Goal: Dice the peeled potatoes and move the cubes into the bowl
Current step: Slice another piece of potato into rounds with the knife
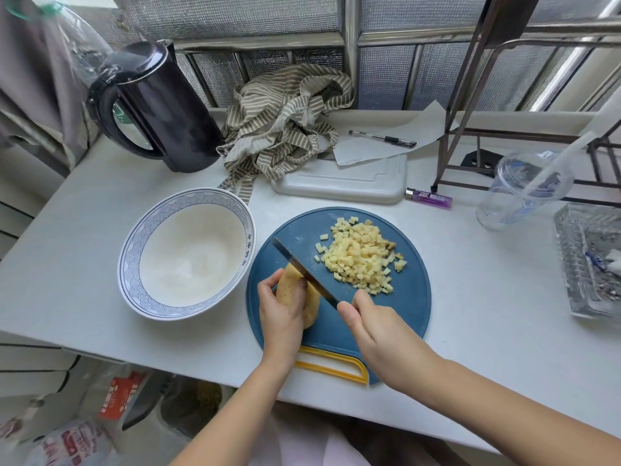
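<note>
A peeled potato (291,288) lies on the round blue cutting board (408,297), at its left side. My left hand (280,309) grips the potato from the left. My right hand (368,322) holds the handle of a knife (302,270); its blade rests across the top of the potato, pointing to the upper left. A pile of several pale potato cubes (361,255) sits on the far right part of the board. The white bowl with a blue patterned rim (132,253) stands just left of the board and holds no cubes.
A black kettle (158,105) stands at the back left, and a striped cloth (285,122) behind the board. A white tray (339,183) with paper and a pen, a purple lighter (428,198), a plastic cup (524,190) and a glass dish (589,260) lie to the right.
</note>
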Motion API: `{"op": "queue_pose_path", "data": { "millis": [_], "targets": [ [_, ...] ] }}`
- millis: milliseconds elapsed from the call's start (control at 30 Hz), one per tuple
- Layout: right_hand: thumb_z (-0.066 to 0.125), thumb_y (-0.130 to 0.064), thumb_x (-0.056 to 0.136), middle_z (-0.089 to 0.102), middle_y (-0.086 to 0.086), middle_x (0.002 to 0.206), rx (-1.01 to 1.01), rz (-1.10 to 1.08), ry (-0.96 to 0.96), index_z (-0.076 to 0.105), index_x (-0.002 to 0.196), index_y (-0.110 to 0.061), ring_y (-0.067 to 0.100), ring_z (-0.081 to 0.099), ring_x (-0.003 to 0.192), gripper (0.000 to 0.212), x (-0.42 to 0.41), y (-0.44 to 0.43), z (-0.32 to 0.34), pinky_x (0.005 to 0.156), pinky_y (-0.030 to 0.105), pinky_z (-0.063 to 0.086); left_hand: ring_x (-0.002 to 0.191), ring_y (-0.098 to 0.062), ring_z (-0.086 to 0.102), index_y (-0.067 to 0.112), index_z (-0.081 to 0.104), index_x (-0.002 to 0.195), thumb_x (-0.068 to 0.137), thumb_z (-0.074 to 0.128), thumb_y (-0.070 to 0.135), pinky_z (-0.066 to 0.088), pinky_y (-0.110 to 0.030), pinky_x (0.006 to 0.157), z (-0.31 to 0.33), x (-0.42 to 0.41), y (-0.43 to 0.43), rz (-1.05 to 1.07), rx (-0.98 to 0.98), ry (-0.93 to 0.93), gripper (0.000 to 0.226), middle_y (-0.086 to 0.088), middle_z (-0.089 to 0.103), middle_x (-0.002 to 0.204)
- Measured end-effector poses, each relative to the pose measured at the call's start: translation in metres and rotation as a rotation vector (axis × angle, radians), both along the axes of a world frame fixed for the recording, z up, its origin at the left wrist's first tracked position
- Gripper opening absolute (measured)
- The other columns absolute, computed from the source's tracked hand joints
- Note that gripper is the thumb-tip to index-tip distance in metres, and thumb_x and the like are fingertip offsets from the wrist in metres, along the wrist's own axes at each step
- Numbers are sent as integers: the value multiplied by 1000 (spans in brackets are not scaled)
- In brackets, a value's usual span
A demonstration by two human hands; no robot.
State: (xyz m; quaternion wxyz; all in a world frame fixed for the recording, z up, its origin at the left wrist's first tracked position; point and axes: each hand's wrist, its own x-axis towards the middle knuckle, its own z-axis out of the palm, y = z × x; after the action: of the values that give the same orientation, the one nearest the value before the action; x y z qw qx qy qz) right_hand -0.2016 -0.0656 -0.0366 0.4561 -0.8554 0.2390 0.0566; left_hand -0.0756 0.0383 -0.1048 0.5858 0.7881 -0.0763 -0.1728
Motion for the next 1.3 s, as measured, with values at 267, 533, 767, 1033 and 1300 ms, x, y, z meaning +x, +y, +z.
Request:
{"op": "queue_pose_path", "data": {
  "millis": [267, 533, 767, 1033, 1300],
  "targets": [
    [13, -51, 102, 42, 15, 59, 31, -21, 89, 36, 67, -9, 17, 41, 46, 59, 4, 0, 3, 50, 22, 36, 111, -4, 51, 26, 46, 116, 69, 63, 64, 40, -13, 88, -6, 1, 1, -12, 31, -36, 63, 3, 51, 119],
    [17, -46, 105, 31, 4, 52, 48, -12, 131, 32, 60, -11, 14, 25, 44, 58, 14, -3, 11, 45, 23, 29, 109, 4, 47, 26, 44, 117, 74, 64, 63, 37, -8, 83, 1, 3, 0, -28, 41, 2, 60, 4, 48, 120],
    [16, -46, 104, 29, 2, 52, 16, 7, 149, 28, 59, -13, 13, 25, 45, 58, 17, -1, 10, 48, 26, 27, 108, -2, 47, 23, 43, 118, 72, 59, 59, 34, 2, 78, 5, 3, -1, -42, 55, -2, 61, 1, 46, 121],
    [17, -46, 105, 32, 2, 51, 75, -12, 175, 30, 57, -13, 14, 27, 44, 60, 29, -5, -2, 43, 21, 30, 102, 1, 45, 22, 40, 117, 84, 64, 42, 29, 6, 75, 1, 4, -1, -58, 102, -32, 45, 2, 42, 120],
    [20, -49, 105, 33, 1, 50, 204, -73, 156, 33, 59, -14, 17, 32, 44, 59, 41, -9, -23, 55, 33, 35, 101, 1, 41, 21, 43, 116, 85, 69, 31, 28, 4, 80, -4, 2, -4, -47, 138, -97, 42, 0, 43, 119]
  ]
}}
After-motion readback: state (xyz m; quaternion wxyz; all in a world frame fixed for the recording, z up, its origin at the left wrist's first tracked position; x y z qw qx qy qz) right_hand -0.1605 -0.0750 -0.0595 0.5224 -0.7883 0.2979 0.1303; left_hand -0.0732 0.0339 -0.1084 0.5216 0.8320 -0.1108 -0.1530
